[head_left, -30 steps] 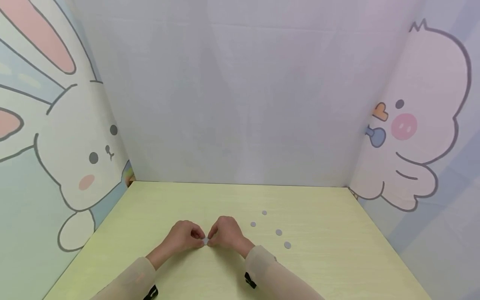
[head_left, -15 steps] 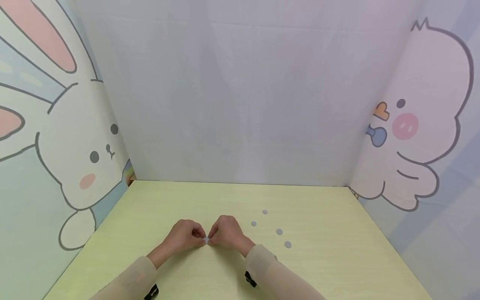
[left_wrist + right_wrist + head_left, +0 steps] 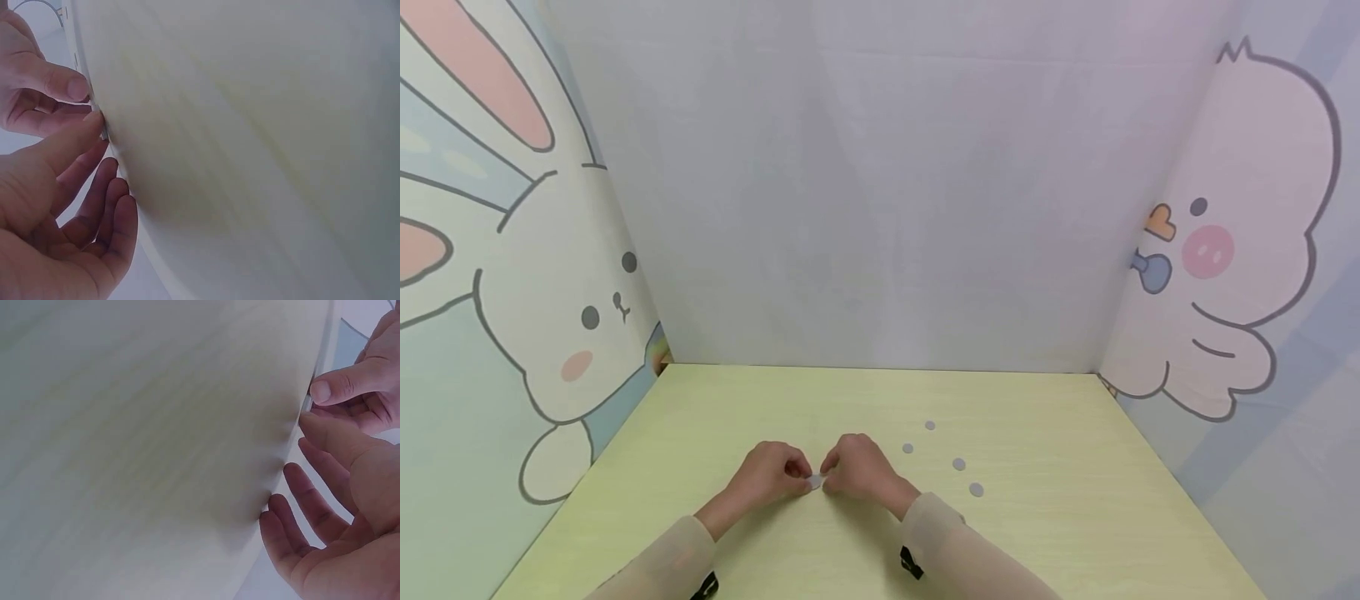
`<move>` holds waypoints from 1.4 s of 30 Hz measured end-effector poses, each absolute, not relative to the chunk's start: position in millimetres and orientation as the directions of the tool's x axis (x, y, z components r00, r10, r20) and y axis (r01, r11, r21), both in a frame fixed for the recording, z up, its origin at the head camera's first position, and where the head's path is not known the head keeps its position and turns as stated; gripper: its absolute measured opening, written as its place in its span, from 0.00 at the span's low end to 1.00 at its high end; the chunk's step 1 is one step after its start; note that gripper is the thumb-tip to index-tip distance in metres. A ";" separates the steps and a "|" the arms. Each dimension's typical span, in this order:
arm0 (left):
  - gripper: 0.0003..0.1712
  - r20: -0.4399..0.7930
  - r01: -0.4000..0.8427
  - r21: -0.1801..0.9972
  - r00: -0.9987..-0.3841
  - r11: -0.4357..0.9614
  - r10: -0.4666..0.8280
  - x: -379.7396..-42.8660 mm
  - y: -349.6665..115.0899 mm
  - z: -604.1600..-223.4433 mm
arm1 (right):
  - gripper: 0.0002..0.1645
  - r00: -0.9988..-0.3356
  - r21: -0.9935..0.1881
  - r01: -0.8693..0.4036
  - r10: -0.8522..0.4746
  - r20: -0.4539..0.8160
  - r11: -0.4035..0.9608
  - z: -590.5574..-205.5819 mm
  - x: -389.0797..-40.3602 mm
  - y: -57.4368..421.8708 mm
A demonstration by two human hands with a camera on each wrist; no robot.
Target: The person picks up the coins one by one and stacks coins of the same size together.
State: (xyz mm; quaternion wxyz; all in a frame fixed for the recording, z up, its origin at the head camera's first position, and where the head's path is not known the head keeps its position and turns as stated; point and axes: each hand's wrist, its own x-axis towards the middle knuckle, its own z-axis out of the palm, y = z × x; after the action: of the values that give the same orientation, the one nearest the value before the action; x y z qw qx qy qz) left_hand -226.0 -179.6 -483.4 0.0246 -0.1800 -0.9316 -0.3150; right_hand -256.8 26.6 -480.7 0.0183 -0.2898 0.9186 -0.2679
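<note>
Between my two hands a small flat grey disc (image 3: 816,482) is held just over the tabletop. My left hand (image 3: 772,472) pinches its left side between thumb and forefinger. At its right edge are the thumb and forefinger of my right hand (image 3: 859,469), curled in a pinch, with a pale sliver showing at their tips. In the left wrist view both thumbs come close together, the left thumb (image 3: 94,122) nearest. The right wrist view shows the right thumb (image 3: 309,422) just below the left one; the disc is mostly hidden by the fingers there.
Several similar grey discs lie apart on the table to the right: a far one (image 3: 930,425), one nearer the right hand (image 3: 907,448), and others (image 3: 958,464) further right. The pale yellow table (image 3: 1060,517) ends at a plain back curtain (image 3: 880,208), with cartoon-printed side curtains.
My right hand has shifted slightly to the right, opening a wider gap between the fingertips, and more of the disc shows. My left hand has stayed almost in place.
</note>
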 end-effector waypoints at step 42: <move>0.08 0.154 0.325 0.597 -0.944 0.734 0.292 -221.8 -178.9 -483.5 | 0.10 -0.829 -0.504 -0.555 -0.490 0.269 0.662 -458.3 -278.7 129.1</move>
State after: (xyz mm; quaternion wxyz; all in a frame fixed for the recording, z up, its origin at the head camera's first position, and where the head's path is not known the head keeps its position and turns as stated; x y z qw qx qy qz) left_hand -221.8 -178.9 -483.5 0.0247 -0.1657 -0.9308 -0.3250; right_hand -278.7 129.1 -458.3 -0.0552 -0.2870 0.9099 -0.2944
